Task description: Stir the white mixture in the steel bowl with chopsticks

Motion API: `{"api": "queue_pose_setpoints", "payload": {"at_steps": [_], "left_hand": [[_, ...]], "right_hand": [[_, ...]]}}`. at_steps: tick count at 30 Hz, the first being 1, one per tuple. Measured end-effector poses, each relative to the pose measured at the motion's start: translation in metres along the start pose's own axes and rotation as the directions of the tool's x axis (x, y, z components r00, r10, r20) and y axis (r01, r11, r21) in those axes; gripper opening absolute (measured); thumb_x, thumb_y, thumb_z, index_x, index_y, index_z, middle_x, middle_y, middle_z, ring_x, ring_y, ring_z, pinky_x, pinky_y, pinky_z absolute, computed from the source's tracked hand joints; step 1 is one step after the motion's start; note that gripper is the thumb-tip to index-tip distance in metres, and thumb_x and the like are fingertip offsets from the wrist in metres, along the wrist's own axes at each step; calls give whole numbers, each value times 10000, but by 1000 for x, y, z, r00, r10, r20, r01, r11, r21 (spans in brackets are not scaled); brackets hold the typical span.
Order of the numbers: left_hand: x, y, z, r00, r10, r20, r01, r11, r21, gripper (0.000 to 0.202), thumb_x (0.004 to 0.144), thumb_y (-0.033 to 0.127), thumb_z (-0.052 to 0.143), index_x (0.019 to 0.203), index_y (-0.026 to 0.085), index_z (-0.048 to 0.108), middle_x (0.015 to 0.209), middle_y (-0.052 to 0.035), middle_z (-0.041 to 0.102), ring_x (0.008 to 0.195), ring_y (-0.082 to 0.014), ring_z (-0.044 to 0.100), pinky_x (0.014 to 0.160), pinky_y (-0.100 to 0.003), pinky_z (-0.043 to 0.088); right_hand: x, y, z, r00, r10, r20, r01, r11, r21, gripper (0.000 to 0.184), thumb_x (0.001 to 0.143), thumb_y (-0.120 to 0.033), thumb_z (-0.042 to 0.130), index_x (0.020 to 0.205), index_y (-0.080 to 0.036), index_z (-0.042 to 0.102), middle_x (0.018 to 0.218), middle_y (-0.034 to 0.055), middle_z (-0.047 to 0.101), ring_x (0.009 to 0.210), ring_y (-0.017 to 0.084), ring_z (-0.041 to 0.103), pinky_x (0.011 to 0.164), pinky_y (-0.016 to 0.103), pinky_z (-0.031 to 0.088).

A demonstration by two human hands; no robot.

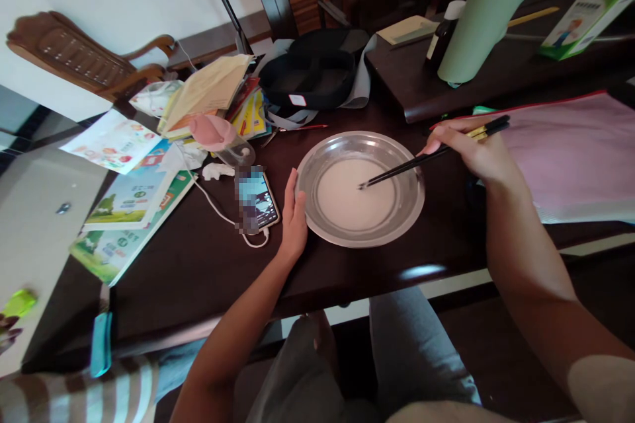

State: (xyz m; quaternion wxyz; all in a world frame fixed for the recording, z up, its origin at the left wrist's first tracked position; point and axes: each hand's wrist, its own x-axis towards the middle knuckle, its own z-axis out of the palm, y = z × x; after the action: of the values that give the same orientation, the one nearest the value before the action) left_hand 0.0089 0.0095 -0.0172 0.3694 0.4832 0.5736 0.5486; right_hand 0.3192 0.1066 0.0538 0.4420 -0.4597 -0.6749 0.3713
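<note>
1. While the right hand (476, 152) is closed around a pair of black chopsticks (421, 162), their tips dip into the middle of the bowl (367, 234).
2. The left hand (294, 215) is open, fingers straight and together, with its palm against the bowl's left rim.
3. The bowl is wide, shallow, shiny metal. It stands on the dark bench (208, 264) near the front edge, between the two hands. A smooth, milky white liquid (347, 201) covers its flat bottom, and the sloping wall is bare.
4. Just left of the left hand lies a phone (255, 201), screen lit, with a white cable (213, 206) plugged into its near end.
5. Behind the phone lies a pink cup (215, 135) on its side, with books (129, 201) spread farther left.
6. A black bag (310, 76) sits behind the bowl, and a pink folder (570, 152) lies beyond the right hand.
</note>
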Motion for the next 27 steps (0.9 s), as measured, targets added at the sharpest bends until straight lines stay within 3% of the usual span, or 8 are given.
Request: {"api": "queue_pose_setpoints", "payload": {"at_steps": [5, 7, 13, 19, 21, 25, 27], "left_hand": [[-1, 3, 0, 1000, -8, 2, 8, 999, 36, 625, 953, 586, 509, 1510, 313, 434, 1657, -30, 364, 1552, -235, 297, 1293, -422, 204], [-1, 3, 0, 1000, -5, 3, 5, 999, 39, 625, 953, 587, 508, 1511, 316, 432, 1657, -29, 364, 1553, -235, 296, 1293, -428, 201], [0, 0, -1, 1000, -4, 8, 4, 1000, 27, 618, 953, 588, 507, 1509, 329, 430, 1668, -21, 340, 1557, -234, 285, 1296, -429, 187], [-1, 0, 0, 1000, 7, 10, -7, 1000, 13, 613, 956, 579, 507, 1507, 322, 434, 1681, -24, 310, 1556, -239, 287, 1292, -421, 207], [0, 1, -1, 1000, 6, 11, -6, 1000, 15, 608, 956, 584, 503, 1503, 326, 439, 1680, -21, 312, 1555, -243, 290, 1291, -428, 211], [-1, 1, -2, 1000, 9, 7, -9, 1000, 28, 612, 953, 585, 508, 1500, 320, 445, 1670, -26, 337, 1558, -243, 281, 1293, -419, 206], [-1, 2, -3, 1000, 3, 3, -3, 1000, 28, 615, 954, 584, 506, 1504, 318, 440, 1663, -28, 352, 1557, -239, 284, 1293, -417, 205]], "right_hand": [[-4, -3, 10, 974, -6, 228, 15, 999, -37, 305, 891, -459, 651, 733, -228, 771, 784, 23, 780, 773, 183, 685, 735, 304, 469], [-4, -4, 14, 974, -27, 226, 40, 998, -52, 284, 892, -454, 651, 768, -229, 773, 825, 22, 795, 797, 181, 693, 724, 294, 472], [-2, -7, 3, 997, -56, 60, 55, 998, 21, 309, 900, -384, 651, 645, -229, 730, 738, 14, 777, 738, 161, 704, 766, 293, 498], [-6, -7, 13, 960, -40, 278, 34, 999, 24, 279, 883, -445, 662, 734, -228, 754, 837, 44, 801, 847, 196, 725, 801, 320, 523], [-5, -5, 15, 969, -37, 243, 39, 999, -3, 272, 883, -456, 660, 763, -232, 759, 880, 45, 808, 881, 205, 726, 808, 328, 525], [-1, -2, 6, 999, -25, 22, 24, 999, 37, 311, 882, -439, 671, 656, -234, 733, 749, 30, 784, 760, 197, 715, 789, 342, 515], [-1, -2, 2, 1000, -23, 14, 22, 997, 80, 343, 881, -437, 675, 607, -234, 719, 679, 26, 761, 698, 189, 701, 773, 340, 508]]}}
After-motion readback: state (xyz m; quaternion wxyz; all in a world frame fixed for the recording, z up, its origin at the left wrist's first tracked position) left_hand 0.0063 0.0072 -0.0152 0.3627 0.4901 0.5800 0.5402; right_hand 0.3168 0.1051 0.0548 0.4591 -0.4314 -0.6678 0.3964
